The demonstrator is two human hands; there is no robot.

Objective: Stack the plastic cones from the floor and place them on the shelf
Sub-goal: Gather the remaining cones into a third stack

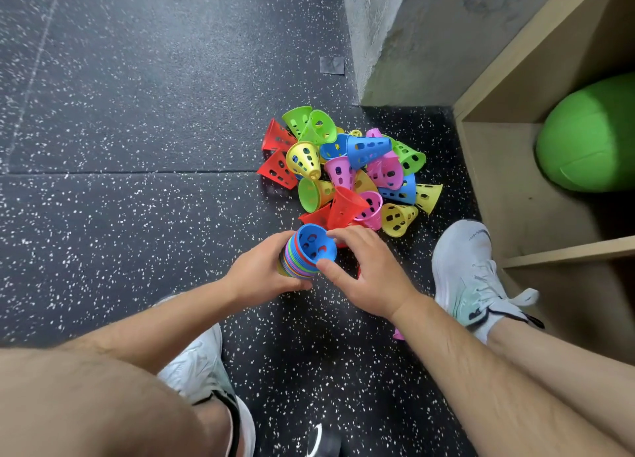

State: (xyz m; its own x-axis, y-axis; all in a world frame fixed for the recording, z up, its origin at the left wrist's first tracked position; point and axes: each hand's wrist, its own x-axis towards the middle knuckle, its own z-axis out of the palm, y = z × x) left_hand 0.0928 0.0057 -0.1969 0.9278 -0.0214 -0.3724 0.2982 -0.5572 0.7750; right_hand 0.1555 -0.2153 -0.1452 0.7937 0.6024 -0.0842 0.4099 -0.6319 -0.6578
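A stack of nested plastic cones (302,260) lies in my left hand (261,274), whose fingers curl round its side. The top cone is blue (314,245), its wide mouth facing up at me. My right hand (364,271) pinches that blue cone's rim between thumb and fingertips. Just beyond, a heap of loose cones (347,167) in red, green, yellow, blue and pink lies on the floor. The wooden shelf (515,195) stands at the right.
Black speckled rubber floor (137,147) spreads to the left. A grey concrete wall (395,37) rises behind the heap. A green ball (591,136) fills the upper shelf bay. My two pale shoes (467,271) flank my hands. A bit of pink cone (398,334) shows under my right forearm.
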